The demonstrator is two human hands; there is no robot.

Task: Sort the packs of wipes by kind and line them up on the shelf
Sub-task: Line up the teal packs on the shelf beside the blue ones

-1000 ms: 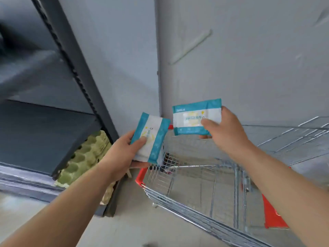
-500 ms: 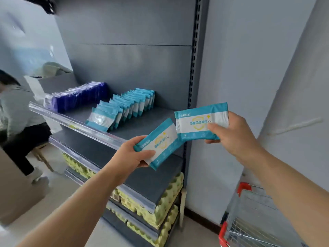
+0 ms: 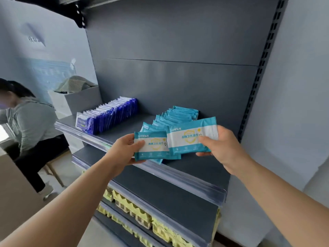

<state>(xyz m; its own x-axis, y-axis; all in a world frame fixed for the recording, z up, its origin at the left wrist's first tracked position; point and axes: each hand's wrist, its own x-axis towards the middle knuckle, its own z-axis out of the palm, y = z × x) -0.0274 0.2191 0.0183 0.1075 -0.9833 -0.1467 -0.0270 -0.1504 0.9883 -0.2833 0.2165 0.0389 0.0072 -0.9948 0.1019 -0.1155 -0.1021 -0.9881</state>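
Shelf (image 3: pixel 195 169) ahead: blue row (image 3: pixel 110 116) at L, teal row (image 3: pixel 179 114) just behind my packs, egg trays (image 3: pixel 142 216) below (person (image 3: pixel 30 122) seated far L). L hand (image 3: pixel 122 152) pinches L pack (image 3: pixel 151 146) by its L end and R hand (image 3: pixel 224 148) grips R pack (image 3: pixel 192 135) by its R end. Pack edges overlap above shelf front. Both have long axis L-R, print facing me.

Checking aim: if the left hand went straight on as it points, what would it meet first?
Likely the teal row, behind the pack the left hand holds; the second pack, in the right hand, overlaps it; depth unclear.
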